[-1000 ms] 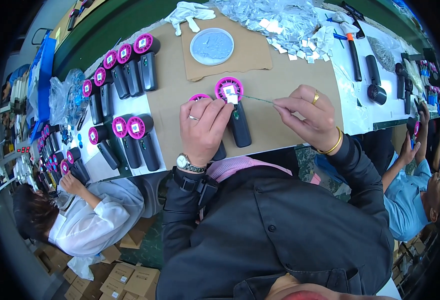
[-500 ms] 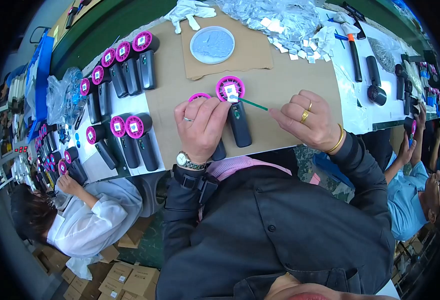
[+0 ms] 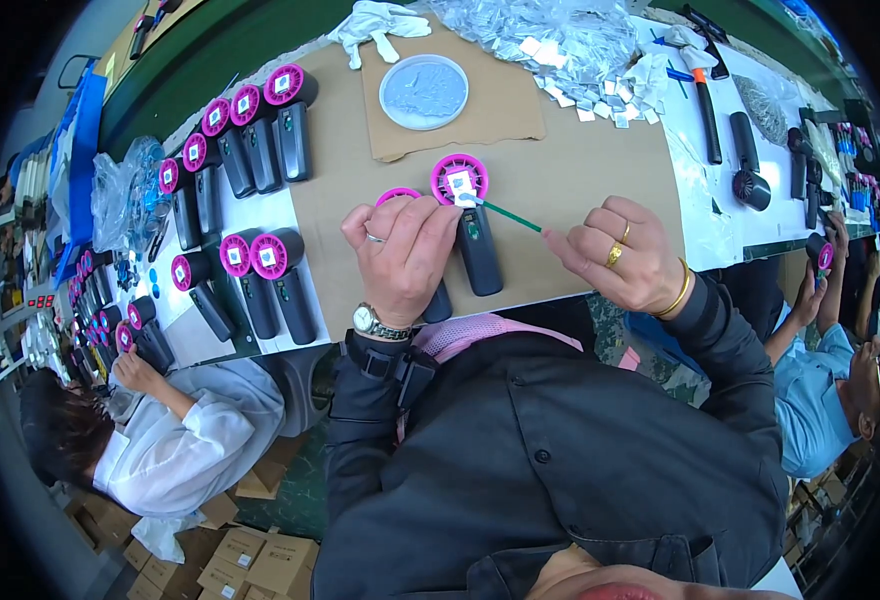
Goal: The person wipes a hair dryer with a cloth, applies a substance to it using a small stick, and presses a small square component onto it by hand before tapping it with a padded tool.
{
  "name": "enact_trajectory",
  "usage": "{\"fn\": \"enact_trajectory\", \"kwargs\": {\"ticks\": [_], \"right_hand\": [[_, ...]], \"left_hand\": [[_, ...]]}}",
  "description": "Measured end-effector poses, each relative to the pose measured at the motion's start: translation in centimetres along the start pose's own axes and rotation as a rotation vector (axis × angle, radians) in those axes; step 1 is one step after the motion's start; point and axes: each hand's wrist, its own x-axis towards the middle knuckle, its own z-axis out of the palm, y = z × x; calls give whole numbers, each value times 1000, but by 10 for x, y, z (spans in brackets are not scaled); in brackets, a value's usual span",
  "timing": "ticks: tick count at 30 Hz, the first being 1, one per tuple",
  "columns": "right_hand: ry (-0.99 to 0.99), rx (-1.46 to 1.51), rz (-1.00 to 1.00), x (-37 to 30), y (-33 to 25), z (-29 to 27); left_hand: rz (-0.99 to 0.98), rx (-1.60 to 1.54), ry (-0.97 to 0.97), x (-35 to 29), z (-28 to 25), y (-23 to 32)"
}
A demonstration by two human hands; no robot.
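My right hand (image 3: 628, 255) pinches the end of a thin green stick (image 3: 512, 215). The stick's far tip touches a small white square piece (image 3: 467, 199) over the pink head of a black handheld fan (image 3: 480, 255), which lies on the brown board. Closed at the fingertips, my left hand (image 3: 405, 250) grips the edge of that white piece; the exact hold is partly hidden. Beneath my left hand lies a second fan with a pink head (image 3: 397, 194), mostly covered. Beyond them, a round white dish (image 3: 424, 91) holds grey-white paste.
Several pink-headed fans (image 3: 277, 255) lie at the left. White square pieces (image 3: 615, 100) are heaped at the back beside clear plastic bags (image 3: 530, 30). A white glove (image 3: 378, 30) and an orange-and-black hammer (image 3: 707, 115) lie farther off. People work at left (image 3: 200, 430) and right (image 3: 815, 400).
My right hand has shifted slightly right and toward me, and the green stick's near end has dropped a little with it. My left hand stays nearly in place.
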Motion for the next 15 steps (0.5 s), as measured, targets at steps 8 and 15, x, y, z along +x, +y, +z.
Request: {"fn": "enact_trajectory", "kwargs": {"ticks": [8, 15], "right_hand": [[169, 288, 396, -2, -6, 7], [191, 577, 1104, 15, 29, 21]], "left_hand": [[6, 12, -23, -2, -2, 0], [-35, -69, 24, -3, -15, -4]]}}
